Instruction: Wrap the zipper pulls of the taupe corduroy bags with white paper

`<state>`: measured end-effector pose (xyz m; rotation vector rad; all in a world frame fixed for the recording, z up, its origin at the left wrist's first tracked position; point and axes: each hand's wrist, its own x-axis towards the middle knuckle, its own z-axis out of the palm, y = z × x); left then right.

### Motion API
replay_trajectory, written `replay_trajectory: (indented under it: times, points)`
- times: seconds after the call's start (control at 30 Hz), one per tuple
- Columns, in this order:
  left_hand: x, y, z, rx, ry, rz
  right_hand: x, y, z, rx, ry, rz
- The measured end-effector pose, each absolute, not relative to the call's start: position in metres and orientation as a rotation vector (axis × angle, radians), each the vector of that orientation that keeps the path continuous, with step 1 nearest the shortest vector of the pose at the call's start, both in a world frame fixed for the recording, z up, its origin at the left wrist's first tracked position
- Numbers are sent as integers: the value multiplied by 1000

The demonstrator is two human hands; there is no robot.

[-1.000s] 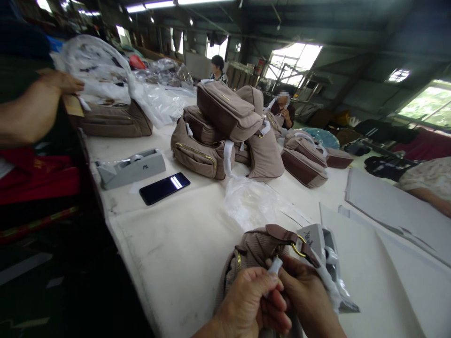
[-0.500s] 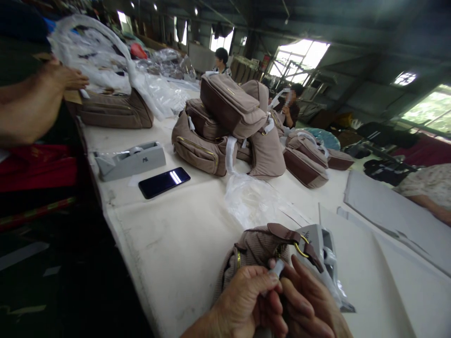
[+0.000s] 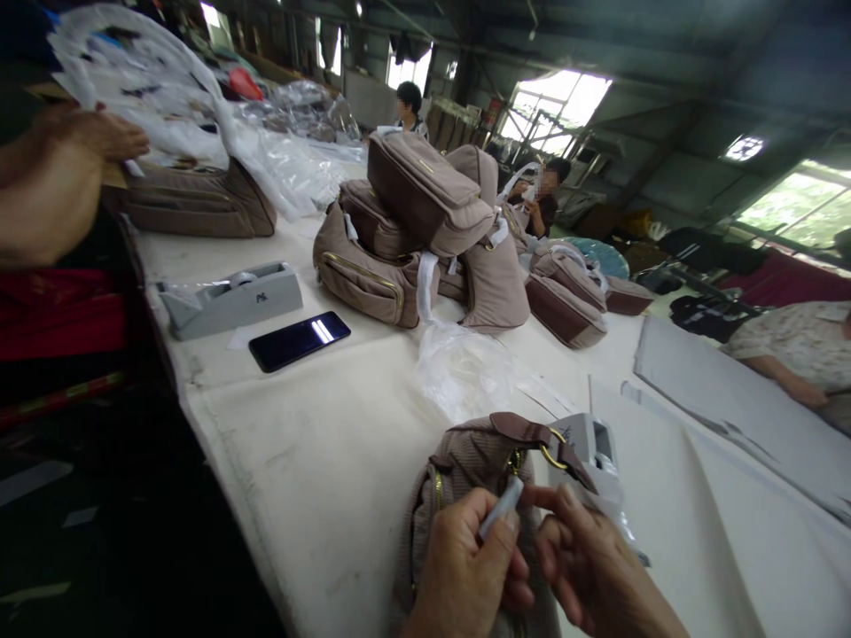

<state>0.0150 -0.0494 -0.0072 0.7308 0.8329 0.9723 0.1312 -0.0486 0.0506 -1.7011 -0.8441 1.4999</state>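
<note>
Ribbed taupe bag (image 3: 469, 459); left hand (image 3: 465, 560) pinches white tab (image 3: 503, 507) between thumb and finger; right hand (image 3: 591, 556), half open, empty, alongside.

The dim far wall (image 3: 701, 173) is being broken by bright windows (image 3: 562, 99); greenery (image 3: 788, 211) is being seen through another window (image 3: 815, 190) at the right; the wall is being crossed by a slanting beam (image 3: 655, 159); a small lamp (image 3: 359, 9) is being glimpsed far overhead; the near space is being filled by a white table (image 3: 292, 443); the dark floor (image 3: 152, 523) at the near left is being dotted with pale scraps (image 3: 33, 483).
</note>
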Motion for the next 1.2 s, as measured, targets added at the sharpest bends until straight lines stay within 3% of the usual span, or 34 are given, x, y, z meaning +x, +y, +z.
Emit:
replay_trajectory:
  times: [0.2,0.33,0.67,0.97,1.07,1.2]
  points:
    - [12,-50,-11,1008,1018,1034,122,-39,50,-1819,-1069,1370]
    - [11,-49,-12,1061,1030,1039,126,-34,45,-1780,-1152,1485]
    - [-2,-34,-11,301,346,731,140,-30,23,-1506,-1045,1701]
    - [0,-32,-16,158,293,551,138,-30,22,-1376,-976,1805]
    - [-15,-34,-17,463,430,627,139,-33,28,-1433,-1061,1761]
    - [-53,-19,-39,905,1043,1066,142,-42,31,-1661,-1209,1546]
